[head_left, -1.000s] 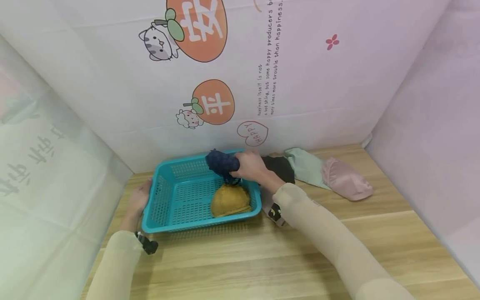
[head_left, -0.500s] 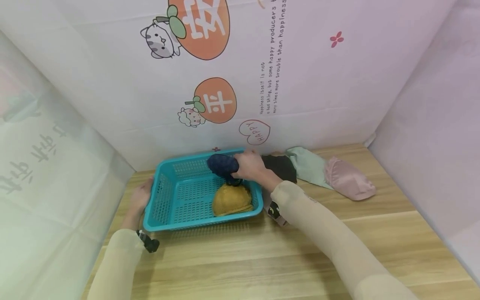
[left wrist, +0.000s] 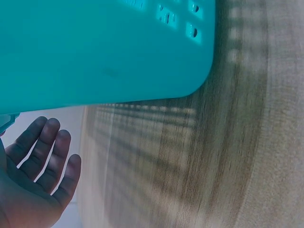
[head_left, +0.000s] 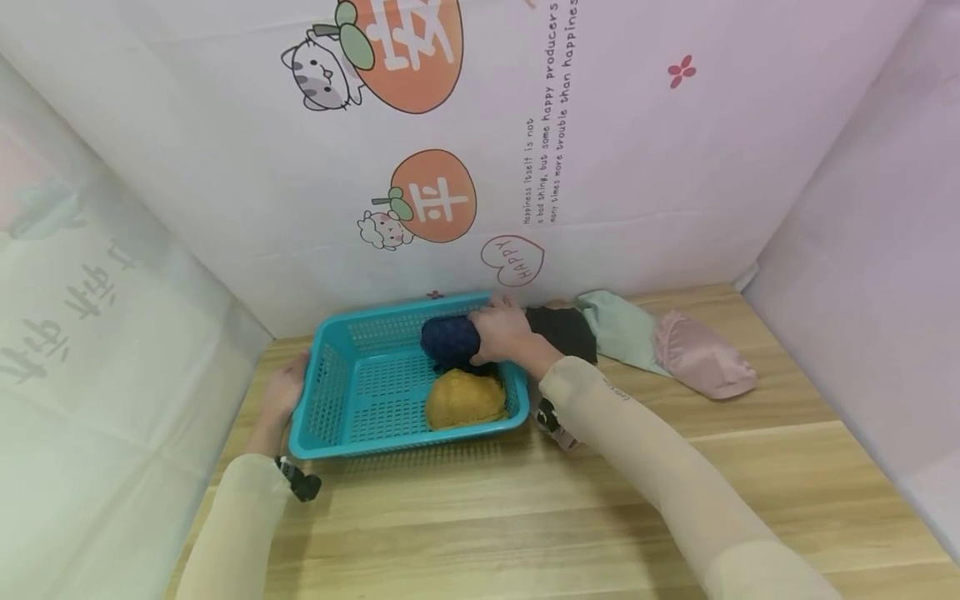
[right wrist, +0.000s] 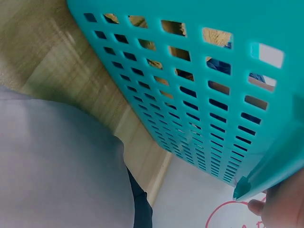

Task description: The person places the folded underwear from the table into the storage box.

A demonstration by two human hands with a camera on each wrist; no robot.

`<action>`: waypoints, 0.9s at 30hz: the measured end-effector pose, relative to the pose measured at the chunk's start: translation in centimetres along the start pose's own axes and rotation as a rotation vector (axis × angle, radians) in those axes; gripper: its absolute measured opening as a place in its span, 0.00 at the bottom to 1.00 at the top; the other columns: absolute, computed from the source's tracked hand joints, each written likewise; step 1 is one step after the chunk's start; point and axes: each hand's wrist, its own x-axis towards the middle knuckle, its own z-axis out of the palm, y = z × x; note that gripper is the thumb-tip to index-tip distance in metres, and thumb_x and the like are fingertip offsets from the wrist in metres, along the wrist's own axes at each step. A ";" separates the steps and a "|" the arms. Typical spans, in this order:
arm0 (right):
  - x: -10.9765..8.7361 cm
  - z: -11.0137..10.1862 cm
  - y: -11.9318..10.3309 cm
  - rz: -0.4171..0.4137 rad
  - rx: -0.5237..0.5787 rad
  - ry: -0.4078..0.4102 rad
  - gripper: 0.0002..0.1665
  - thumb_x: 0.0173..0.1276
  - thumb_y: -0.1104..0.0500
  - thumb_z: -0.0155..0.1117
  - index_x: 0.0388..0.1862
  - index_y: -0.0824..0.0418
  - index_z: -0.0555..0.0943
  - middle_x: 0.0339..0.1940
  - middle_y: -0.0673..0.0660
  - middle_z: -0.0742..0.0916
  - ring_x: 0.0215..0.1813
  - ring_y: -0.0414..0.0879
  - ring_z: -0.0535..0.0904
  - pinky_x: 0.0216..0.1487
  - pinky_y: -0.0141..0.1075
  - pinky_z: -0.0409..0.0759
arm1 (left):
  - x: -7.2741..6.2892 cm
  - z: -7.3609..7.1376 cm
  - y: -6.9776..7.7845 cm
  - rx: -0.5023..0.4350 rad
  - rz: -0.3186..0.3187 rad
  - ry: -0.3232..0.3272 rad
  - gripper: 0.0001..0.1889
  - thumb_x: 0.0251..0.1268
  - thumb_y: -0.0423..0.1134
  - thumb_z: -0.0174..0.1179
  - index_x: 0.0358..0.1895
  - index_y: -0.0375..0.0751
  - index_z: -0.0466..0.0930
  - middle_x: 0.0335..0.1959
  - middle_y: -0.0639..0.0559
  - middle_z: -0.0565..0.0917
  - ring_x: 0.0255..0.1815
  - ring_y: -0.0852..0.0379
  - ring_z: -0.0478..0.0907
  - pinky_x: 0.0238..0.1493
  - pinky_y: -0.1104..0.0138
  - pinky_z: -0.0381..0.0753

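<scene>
A turquoise perforated basket (head_left: 416, 448) stands on the wooden table, partly filled at its right end. My right hand (head_left: 506, 332) reaches over its right rim and holds a folded navy bra (head_left: 450, 340) low inside, thumb and fingers at the bra's right edge. Just in front lies a folded mustard-yellow bra (head_left: 463, 402), dome up. At the basket's left side is my left hand (head_left: 285, 387); in the left wrist view its fingers (left wrist: 59, 154) are spread and loosely extended beside the basket wall (left wrist: 104, 71). The right wrist view shows mostly the slotted basket side (right wrist: 199, 99).
Right of the basket a row of folded pieces lies on the table (head_left: 480, 533): black (head_left: 561, 333), mint green (head_left: 621, 333) and satin pink (head_left: 705, 357). A greyish-pink one (head_left: 558, 433) shows partly under my right wrist. A printed white cloth wall (head_left: 600, 167) rises behind.
My right hand has lowered the navy bra deeper into the basket, beside the yellow one. The left hand keeps its place at the basket's left side. The head view shifts slightly.
</scene>
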 end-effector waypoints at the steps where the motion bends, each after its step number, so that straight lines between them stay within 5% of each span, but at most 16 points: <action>1: 0.0 0.0 0.0 -0.002 0.000 0.001 0.48 0.53 0.29 0.73 0.68 0.50 0.75 0.65 0.51 0.83 0.67 0.53 0.69 0.78 0.56 0.54 | 0.0 0.0 0.0 0.003 0.003 0.002 0.50 0.72 0.74 0.22 0.74 0.33 0.62 0.63 0.30 0.75 0.59 0.36 0.75 0.52 0.53 0.77; 11: 0.1 0.1 -0.1 -0.003 -0.024 -0.067 0.45 0.53 0.30 0.73 0.68 0.46 0.76 0.64 0.46 0.83 0.74 0.53 0.65 0.81 0.60 0.37 | 0.0 -0.1 0.1 -0.012 0.000 -0.010 0.50 0.71 0.74 0.22 0.76 0.33 0.58 0.71 0.29 0.68 0.70 0.32 0.68 0.67 0.42 0.70; 21: 0.1 0.6 0.2 0.003 -0.016 -0.065 0.48 0.53 0.29 0.73 0.71 0.46 0.73 0.67 0.47 0.82 0.72 0.51 0.67 0.81 0.61 0.35 | 0.0 0.0 0.4 -0.021 -0.002 -0.007 0.50 0.71 0.74 0.23 0.76 0.34 0.58 0.70 0.30 0.69 0.68 0.33 0.69 0.66 0.43 0.71; 27: -0.6 0.3 0.6 -0.011 0.050 -0.014 0.48 0.56 0.30 0.71 0.72 0.46 0.72 0.68 0.50 0.81 0.74 0.52 0.68 0.81 0.61 0.37 | 0.0 -0.1 0.2 -0.027 0.002 -0.004 0.49 0.72 0.74 0.24 0.76 0.36 0.61 0.64 0.31 0.74 0.62 0.37 0.73 0.55 0.50 0.75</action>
